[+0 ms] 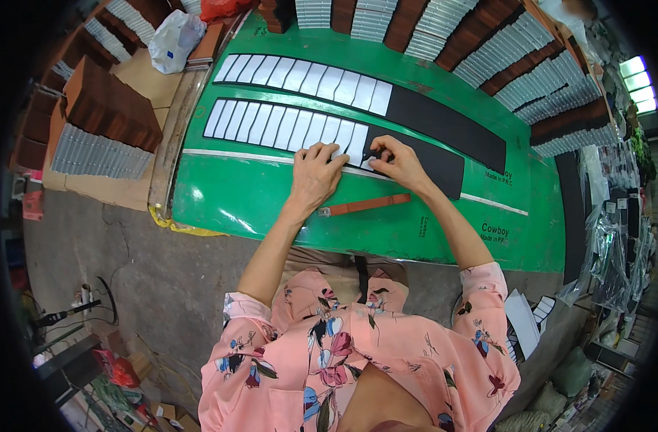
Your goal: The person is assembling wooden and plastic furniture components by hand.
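Note:
Two long black strips lie across a green table [271, 209]. The near strip [429, 162] carries a row of several white rectangular pieces [271, 124] on its left part. My left hand [314, 173] rests flat at the end of that row, fingers on the last white piece [354, 140]. My right hand [397, 162] presses a small piece down with its fingertips right beside the left hand. The far black strip [451, 122] also has a row of white pieces [307, 78]. A brown strap with a metal end [365, 205] lies just below my hands.
Stacks of brown and grey flat pieces [487, 50] line the table's far edge and a cardboard-covered surface [98, 122] at left. A white plastic bag [174, 39] sits at the far left. More white pieces [527, 320] lie low at my right. Cluttered floor at lower left.

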Available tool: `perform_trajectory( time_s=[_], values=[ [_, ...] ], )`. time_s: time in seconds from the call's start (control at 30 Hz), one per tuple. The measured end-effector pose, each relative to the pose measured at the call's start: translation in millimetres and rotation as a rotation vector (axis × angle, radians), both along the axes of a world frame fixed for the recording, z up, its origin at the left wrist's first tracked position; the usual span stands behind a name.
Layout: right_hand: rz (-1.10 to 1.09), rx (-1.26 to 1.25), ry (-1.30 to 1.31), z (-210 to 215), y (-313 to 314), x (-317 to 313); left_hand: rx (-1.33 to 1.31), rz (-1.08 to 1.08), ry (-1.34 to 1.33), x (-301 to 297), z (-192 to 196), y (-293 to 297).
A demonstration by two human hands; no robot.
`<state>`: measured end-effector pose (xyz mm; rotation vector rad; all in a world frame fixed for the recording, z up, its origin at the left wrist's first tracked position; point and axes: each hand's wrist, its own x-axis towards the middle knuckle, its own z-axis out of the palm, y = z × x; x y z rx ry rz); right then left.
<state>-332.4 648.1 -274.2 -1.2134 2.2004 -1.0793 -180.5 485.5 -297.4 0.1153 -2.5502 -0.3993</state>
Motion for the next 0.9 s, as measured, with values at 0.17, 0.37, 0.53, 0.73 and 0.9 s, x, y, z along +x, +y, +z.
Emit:
perform_trajectory(
  time_s=[0.17, 0.37, 0.53, 0.73, 0.9],
  values=[
    [-0.061, -0.036, -0.304, 11, 5, 3, 0.251, -0.052, 0.045, 2, 7, -6],
    [-0.023, -0.061, -0.178, 33, 6, 20, 0.447, -0.194, 0.019, -11, 31, 1],
    [-0.042, -0.110, -0.163, 37, 7, 23, 0.865, -0.189, -0.189, -12, 43, 5],
    [-0.102, -0.156, -0.260, 35, 7, 29, 0.850, -0.190, -0.181, -12, 51, 4],
    [-0.121, -0.212, -0.286, 38, 8, 31, 0.885, -0.136, -0.187, -13, 50, 7]
  ],
)
